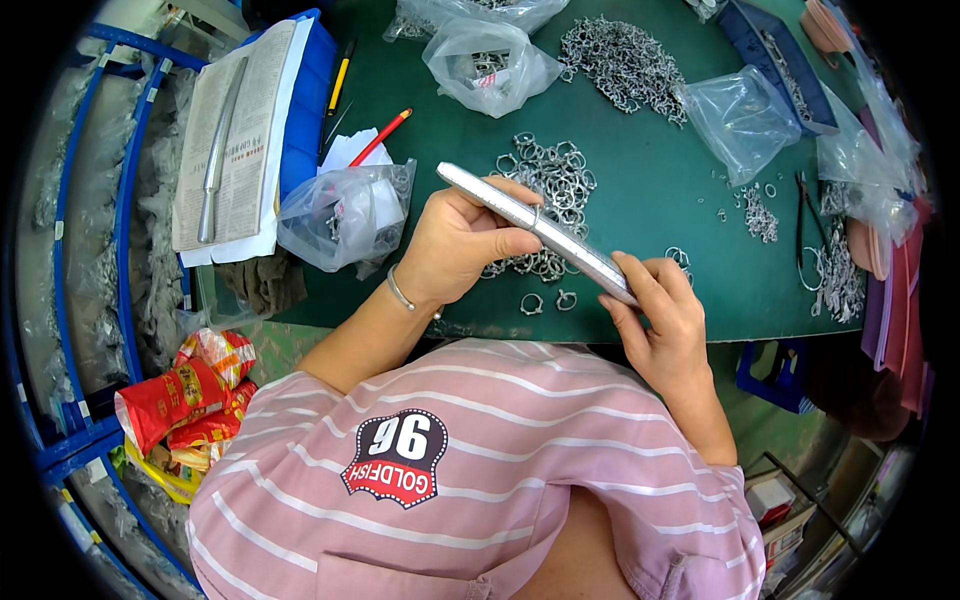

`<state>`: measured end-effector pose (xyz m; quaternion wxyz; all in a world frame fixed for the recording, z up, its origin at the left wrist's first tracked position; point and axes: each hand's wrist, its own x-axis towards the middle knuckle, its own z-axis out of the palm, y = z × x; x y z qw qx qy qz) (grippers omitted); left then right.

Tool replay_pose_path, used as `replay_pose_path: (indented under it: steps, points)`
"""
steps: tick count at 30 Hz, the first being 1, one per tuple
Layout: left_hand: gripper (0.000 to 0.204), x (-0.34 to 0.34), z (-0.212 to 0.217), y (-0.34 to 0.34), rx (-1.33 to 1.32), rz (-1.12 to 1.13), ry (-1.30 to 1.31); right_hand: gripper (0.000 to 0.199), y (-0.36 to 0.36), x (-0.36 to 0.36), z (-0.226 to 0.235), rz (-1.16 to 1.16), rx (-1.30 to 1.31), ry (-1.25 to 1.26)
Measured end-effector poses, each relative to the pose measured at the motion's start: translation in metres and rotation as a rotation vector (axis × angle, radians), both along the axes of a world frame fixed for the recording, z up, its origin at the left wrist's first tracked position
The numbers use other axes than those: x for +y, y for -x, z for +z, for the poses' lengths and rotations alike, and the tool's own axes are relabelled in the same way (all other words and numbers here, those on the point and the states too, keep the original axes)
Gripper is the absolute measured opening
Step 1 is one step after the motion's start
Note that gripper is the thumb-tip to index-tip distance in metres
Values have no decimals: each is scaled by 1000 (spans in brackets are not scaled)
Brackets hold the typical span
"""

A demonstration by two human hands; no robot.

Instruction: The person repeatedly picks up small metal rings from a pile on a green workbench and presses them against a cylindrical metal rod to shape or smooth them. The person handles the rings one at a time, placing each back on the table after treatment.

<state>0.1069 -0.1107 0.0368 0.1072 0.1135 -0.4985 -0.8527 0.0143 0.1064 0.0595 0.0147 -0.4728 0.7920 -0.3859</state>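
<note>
A silver ring mandrel (582,257) slants across in front of me, its far end up to the left. Around it sits a small metal ring (537,216). My left hand (455,245) is closed, thumb and finger pinching the ring from both sides of the mandrel. At the mandrel's lower right end, my right hand (662,322) grips it with thumb and fingers. Behind the mandrel lies a pile of silver rings (560,185), partly hidden by it. Two loose rings (566,300) rest near the table's front edge.
The green table (640,210) holds a larger ring heap (625,65), plastic bags (490,65), a red pencil (382,137) and pliers (812,215). At left, a second mandrel (222,150) lies on newspaper over a blue bin (300,120). A blue tray (765,60) stands far right.
</note>
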Motion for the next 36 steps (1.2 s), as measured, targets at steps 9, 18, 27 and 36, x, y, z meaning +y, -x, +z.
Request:
replay_pose_path:
  steps: [9,18,27,36]
  points:
    - [35,0,-1,-1,86,-70,67,39,3,1,12,119,-323,-8]
    - [36,2,-4,-3,94,-57,298,39,1,2,8,52,-20,-36]
    - [21,-9,7,3,154,247,-76,36,0,8,12,64,-403,-78]
    - [21,-29,6,6,46,124,-237,33,3,17,-1,-23,-306,-35]
